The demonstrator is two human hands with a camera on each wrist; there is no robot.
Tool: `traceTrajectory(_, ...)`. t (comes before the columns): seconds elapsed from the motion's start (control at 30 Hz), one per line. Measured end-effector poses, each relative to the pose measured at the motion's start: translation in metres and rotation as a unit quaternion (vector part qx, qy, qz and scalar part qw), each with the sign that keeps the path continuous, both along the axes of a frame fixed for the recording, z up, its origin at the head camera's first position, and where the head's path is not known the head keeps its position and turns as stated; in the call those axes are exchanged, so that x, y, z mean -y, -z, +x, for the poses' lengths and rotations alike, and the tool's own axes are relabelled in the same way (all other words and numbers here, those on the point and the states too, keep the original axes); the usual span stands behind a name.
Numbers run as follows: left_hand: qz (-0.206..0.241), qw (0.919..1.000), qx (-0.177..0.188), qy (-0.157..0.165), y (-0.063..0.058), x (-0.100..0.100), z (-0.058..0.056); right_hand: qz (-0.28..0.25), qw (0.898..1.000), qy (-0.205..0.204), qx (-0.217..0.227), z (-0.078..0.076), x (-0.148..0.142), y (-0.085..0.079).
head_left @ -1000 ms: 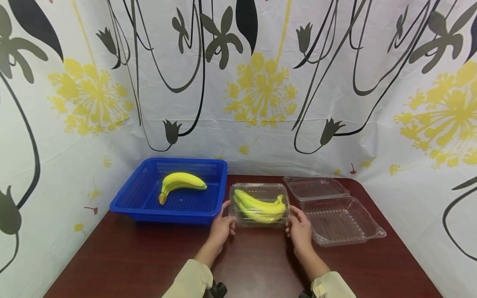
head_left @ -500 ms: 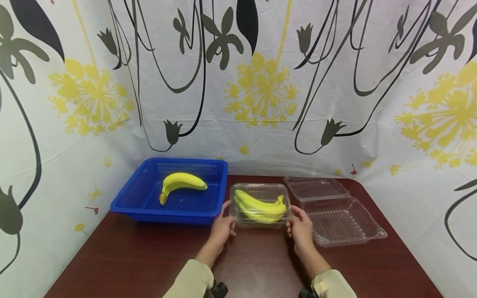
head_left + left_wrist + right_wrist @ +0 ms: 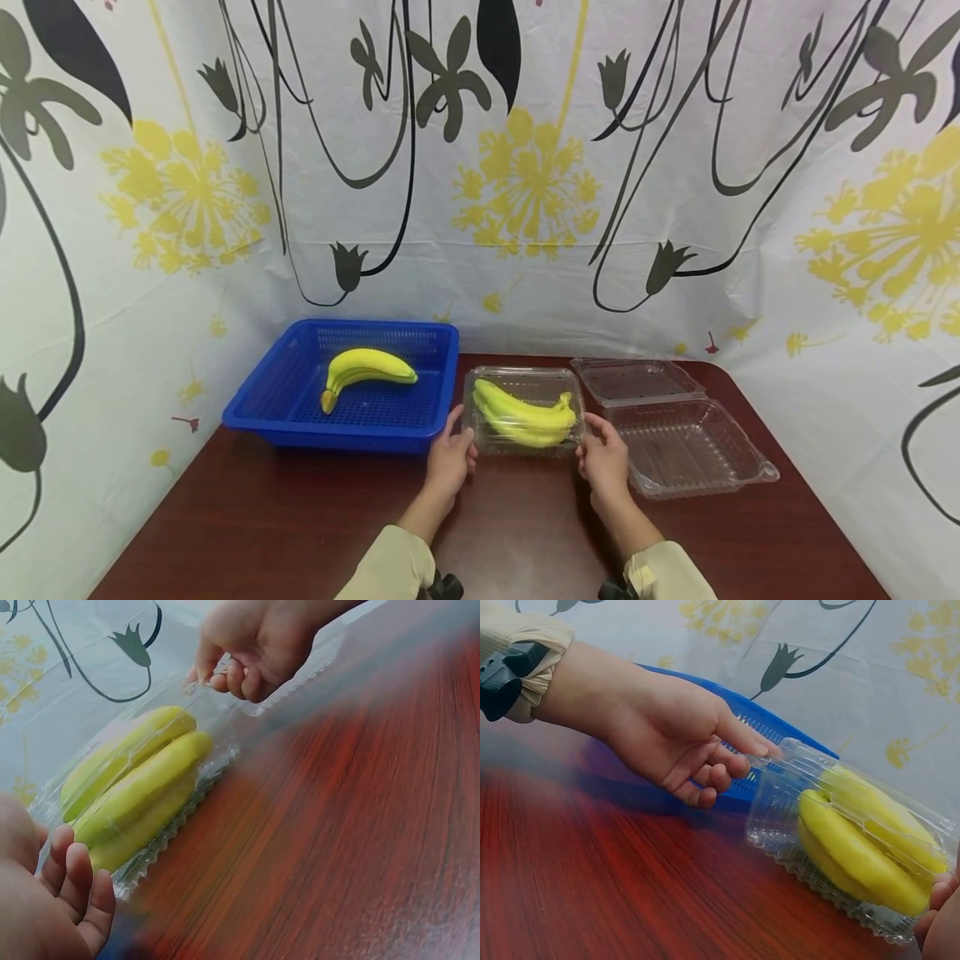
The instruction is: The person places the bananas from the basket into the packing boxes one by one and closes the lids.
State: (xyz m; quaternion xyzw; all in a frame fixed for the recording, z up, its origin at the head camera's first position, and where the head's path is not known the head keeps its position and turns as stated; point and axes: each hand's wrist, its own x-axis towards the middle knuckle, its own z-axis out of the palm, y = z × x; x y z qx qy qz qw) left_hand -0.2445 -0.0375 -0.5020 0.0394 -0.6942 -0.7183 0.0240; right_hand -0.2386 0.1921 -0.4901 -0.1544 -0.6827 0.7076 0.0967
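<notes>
In the head view and in both wrist views, no text, label, brand, number or sign can be read on any thing

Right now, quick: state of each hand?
Left hand: closed, pinching the left side of the clear container with the bananas in it.
Right hand: closed, pinching that clear container's right side.

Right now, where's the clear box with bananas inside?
In the head view, the banana box is just right of centre, between the left hand and right hand, with the blue basket on its left and an open clear box on its right.
</notes>
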Motion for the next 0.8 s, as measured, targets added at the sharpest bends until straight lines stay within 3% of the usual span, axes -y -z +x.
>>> traceTrajectory(0.2, 0.001, 0.9997, -0.018, -0.015, 0.0, -0.002, 0.002, -0.004, 1.0, 0.003, 0.005, -0.006, 0.0, 0.001)
traceTrajectory(0.47, -0.023, 0.9994, -0.02, -0.016, -0.001, -0.002, 0.002, -0.018, 1.0, 0.0, -0.001, -0.011, 0.004, -0.001)
traceTrajectory(0.8, -0.019, 0.999, -0.039, -0.004, -0.002, -0.003, 0.007, -0.035, 0.999, 0.009, -0.014, -0.01, 0.009, -0.001)
